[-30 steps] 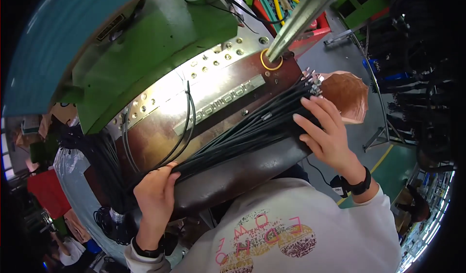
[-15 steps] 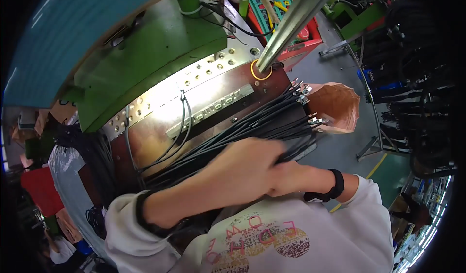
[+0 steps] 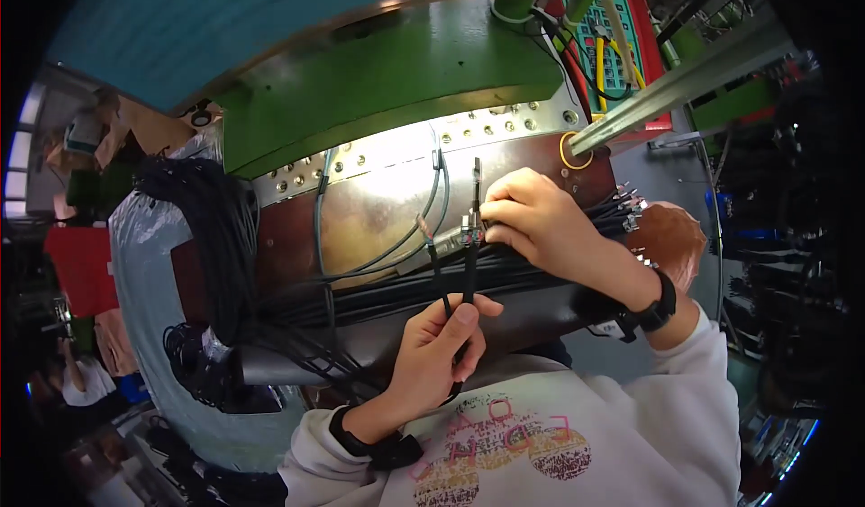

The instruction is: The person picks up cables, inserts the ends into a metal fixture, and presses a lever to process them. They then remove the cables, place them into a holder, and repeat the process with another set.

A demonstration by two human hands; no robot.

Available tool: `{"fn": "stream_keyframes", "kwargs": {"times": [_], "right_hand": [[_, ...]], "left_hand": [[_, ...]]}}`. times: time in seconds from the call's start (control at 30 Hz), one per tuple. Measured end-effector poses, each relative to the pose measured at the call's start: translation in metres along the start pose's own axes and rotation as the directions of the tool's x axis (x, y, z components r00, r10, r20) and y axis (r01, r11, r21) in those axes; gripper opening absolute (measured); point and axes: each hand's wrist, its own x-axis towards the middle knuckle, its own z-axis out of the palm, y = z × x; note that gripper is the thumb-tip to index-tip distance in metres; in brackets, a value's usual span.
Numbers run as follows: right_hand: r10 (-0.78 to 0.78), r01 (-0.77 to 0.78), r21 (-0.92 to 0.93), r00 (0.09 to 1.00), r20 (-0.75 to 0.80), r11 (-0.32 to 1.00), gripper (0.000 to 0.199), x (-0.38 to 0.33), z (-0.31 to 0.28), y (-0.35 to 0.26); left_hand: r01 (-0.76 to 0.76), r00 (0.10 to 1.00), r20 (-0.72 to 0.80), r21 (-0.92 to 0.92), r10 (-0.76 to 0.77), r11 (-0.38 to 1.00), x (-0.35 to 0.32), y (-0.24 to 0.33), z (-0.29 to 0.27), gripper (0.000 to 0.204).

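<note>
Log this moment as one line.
left hand: gripping black cables | right hand: at a metal cable end | bench: cable bundle lying across | beyond: green machine

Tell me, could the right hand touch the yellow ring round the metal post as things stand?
Probably yes: the right hand is close by, and nothing seems to stand between it and the yellow ring. It is busy at a cable end, though.
</note>
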Motion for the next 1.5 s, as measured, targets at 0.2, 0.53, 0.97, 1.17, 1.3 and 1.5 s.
{"fn": "stream_keyframes", "kwargs": {"times": [0.2,0.53,0.97,1.17,1.3,1.5], "right_hand": [[0.463,-0.49,0.639,0.857,0.227,0.593,0.019,-0.001,-0.01,-0.032],[-0.126,0.03,-0.366,0.962,-0.242,0.93,0.04,0.013,-0.007,-0.04],[0.03,-0.019,0.099,0.994,-0.11,0.995,0.019,0.007,0.038,-0.041],[-0.063,0.057,-0.052,0.99,-0.123,0.997,0.021,0.011,0.044,-0.038],[-0.088,0.086,-0.036,0.994,-0.064,0.996,0.022,0.016,0.034,-0.043],[-0.168,0.142,-0.202,0.979,-0.117,0.969,0.027,0.011,0.01,-0.046]], "left_hand": [[-0.089,0.995,0.063,0.107,0.083,0.99,0.006,-0.013,-0.005,0.036],[-0.135,0.987,-0.092,-0.005,0.134,0.991,0.0,-0.012,-0.014,0.034],[-0.179,0.984,-0.022,-0.169,0.178,0.969,-0.025,0.014,-0.021,0.028],[0.033,0.999,-0.008,-0.186,-0.035,0.982,-0.022,0.012,-0.02,0.033],[0.048,0.999,0.032,-0.211,-0.042,0.976,-0.019,0.012,-0.02,0.035],[0.079,0.986,0.159,-0.153,-0.054,0.985,-0.02,0.018,-0.007,0.037]]}}
